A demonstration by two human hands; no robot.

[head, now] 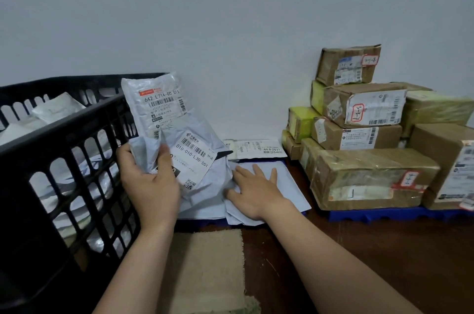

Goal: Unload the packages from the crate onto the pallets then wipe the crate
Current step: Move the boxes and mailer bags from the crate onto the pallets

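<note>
Nearest, at the bottom edge, a beige cloth [205,270] lies on the dark floor [397,244], its near end cut off. Left of it the black crate [64,159] runs out of frame. Pale packages [59,111] show through its slots and over its rim, but how many I cannot tell. Just beside the crate's right wall, the left hand [151,185] grips the crumpled lower end of a grey mailer [154,106] and holds it upright, above the rim. To the right, the right hand [254,190] lies flat with fingers spread, pressing on a pile of mailers [289,185]. That pile hides nearly all of the pallet [205,222] beneath it; only a dark blue edge shows. Farther right, taped boxes [359,134] are stacked on a second pallet [384,215], the rightmost box cut off by the frame. Behind everything stands a plain white wall [230,18].
</note>
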